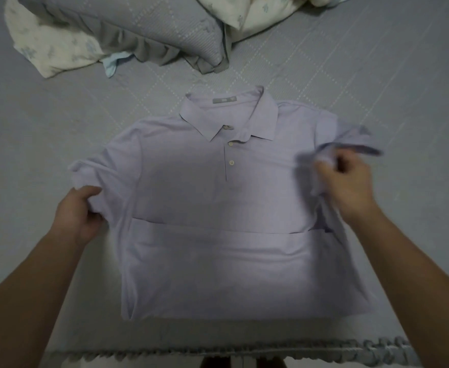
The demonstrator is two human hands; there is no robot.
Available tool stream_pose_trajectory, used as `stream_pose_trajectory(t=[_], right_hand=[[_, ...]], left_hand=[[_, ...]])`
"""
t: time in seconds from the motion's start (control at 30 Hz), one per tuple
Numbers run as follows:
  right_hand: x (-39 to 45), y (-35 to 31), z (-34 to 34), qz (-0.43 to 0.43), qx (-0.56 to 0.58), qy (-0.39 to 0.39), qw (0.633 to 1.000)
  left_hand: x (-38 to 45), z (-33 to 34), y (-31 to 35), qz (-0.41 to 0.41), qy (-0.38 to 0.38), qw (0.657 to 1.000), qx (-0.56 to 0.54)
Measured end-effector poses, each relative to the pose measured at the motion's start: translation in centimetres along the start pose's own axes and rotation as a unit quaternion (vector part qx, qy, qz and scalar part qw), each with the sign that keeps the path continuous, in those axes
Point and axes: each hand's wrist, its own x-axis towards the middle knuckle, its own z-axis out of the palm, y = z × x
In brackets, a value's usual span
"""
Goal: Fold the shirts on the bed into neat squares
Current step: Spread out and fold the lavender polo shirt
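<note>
A pale lilac polo shirt lies face up on the grey bed cover, collar pointing away from me. Its lower part is folded up over the front, making a straight edge across the chest. My left hand pinches the fabric at the left sleeve and side seam. My right hand grips the right sleeve and side, lifted a little off the bed and blurred.
A grey pillow and cream floral bedding lie bunched at the far side, with more cream bedding at the top right. The bed's ruffled front edge runs just below the shirt.
</note>
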Motion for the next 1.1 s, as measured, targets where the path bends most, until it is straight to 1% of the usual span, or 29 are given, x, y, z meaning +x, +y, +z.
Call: stream_pose_trajectory(t=[0.03,0.07,0.1,0.13,0.17,0.2,0.27,0.3,0.33,0.37,0.4,0.43,0.47,0.5,0.57,0.6,0.63,0.67,0.73,0.77,0.83,0.87,0.93,0.97,1.03,1.1], right_hand=[[-0.7,-0.2,1.2,0.027,-0.022,-0.095,0.995],[-1.4,-0.1,2.0,0.052,-0.051,-0.166,0.983],[-1.9,0.4,2.4,0.058,-0.077,-0.195,0.976],[-2.3,1.1,2.4,0.052,-0.096,-0.187,0.976],[-2.8,1.5,2.1,0.040,-0.107,-0.160,0.980],[-3.2,1.8,1.7,0.025,-0.118,-0.129,0.984],[-3.5,2.3,1.0,-0.008,-0.145,-0.088,0.985],[-3.6,2.6,0.7,-0.027,-0.168,-0.080,0.982],[-3.4,2.8,0.5,-0.046,-0.194,-0.079,0.977],[-3.2,2.9,0.2,-0.062,-0.214,-0.079,0.972],[-2.8,3.0,0.0,-0.070,-0.230,-0.078,0.968],[-2.5,3.1,-0.2,-0.070,-0.239,-0.075,0.966],[-2.2,3.3,-0.5,-0.064,-0.245,-0.071,0.965],[-2.1,3.7,-0.7,-0.055,-0.250,-0.069,0.964],[-2.5,4.8,-1.1,-0.031,-0.256,-0.069,0.964],[-3.1,5.4,-1.5,-0.020,-0.254,-0.068,0.965],[-3.9,6.0,-2.0,-0.009,-0.248,-0.062,0.967],[-4.8,6.5,-2.5,0.000,-0.241,-0.051,0.969],[-7.2,7.5,-3.6,0.008,-0.229,-0.029,0.973],[-8.5,7.8,-4.1,-0.002,-0.234,-0.024,0.972],[-11.0,8.3,-4.9,-0.034,-0.269,-0.040,0.962],[-12.0,8.6,-5.1,-0.033,-0.293,-0.061,0.954],[-13.4,9.2,-5.3,0.010,-0.334,-0.108,0.936],[-13.8,9.4,-5.2,0.025,-0.346,-0.125,0.930],[-14.1,9.5,-4.9,0.035,-0.354,-0.127,0.926],[-13.9,9.1,-4.3,0.051,-0.350,-0.108,0.929]], left_hand=[[-0.7,0.9,0.0,0.049,0.017,0.998,0.027],[-1.4,1.9,-0.1,0.114,0.040,0.989,0.083],[-2.2,3.2,-0.4,0.188,0.045,0.969,0.154],[-3.1,4.6,-0.9,0.260,0.020,0.937,0.232],[-4.0,6.1,-1.6,0.305,-0.037,0.899,0.311],[-4.7,7.6,-2.5,0.312,-0.107,0.862,0.385],[-5.5,10.0,-4.5,0.249,-0.239,0.788,0.510],[-5.5,10.7,-5.3,0.229,-0.267,0.756,0.552],[-5.4,11.4,-5.7,0.233,-0.259,0.746,0.568],[-5.1,11.7,-5.8,0.247,-0.224,0.760,0.558],[-4.6,11.7,-5.6,0.266,-0.169,0.780,0.541],[-3.9,11.6,-5.3,0.298,-0.114,0.787,0.527],[-3.1,11.2,-5.0,0.325,-0.081,0.778,0.532],[-2.5,10.7,-4.9,0.331,-0.079,0.759,0.555],[-2.1,9.8,-5.2,0.303,-0.125,0.714,0.618],[-2.2,9.1,-5.5,0.298,-0.146,0.702,0.630],[-2.5,8.5,-5.7,0.306,-0.149,0.702,0.626],[-2.9,7.9,-5.9,0.321,-0.136,0.710,0.612],[-4.1,6.5,-6.6,0.349,-0.084,0.732,0.579],[-4.9,5.8,-7.1,0.346,-0.060,0.744,0.568],[-6.2,4.1,-8.3,0.291,-0.031,0.767,0.571],[-6.8,3.2,-9.0,0.256,-0.026,0.769,0.585],[-7.8,1.5,-10.3,0.211,-0.033,0.760,0.614],[-8.2,0.6,-10.7,0.209,-0.039,0.757,0.619],[-8.6,-0.8,-11.1,0.230,-0.054,0.759,0.606],[-8.7,-1.6,-11.1,0.242,-0.073,0.769,0.588]])
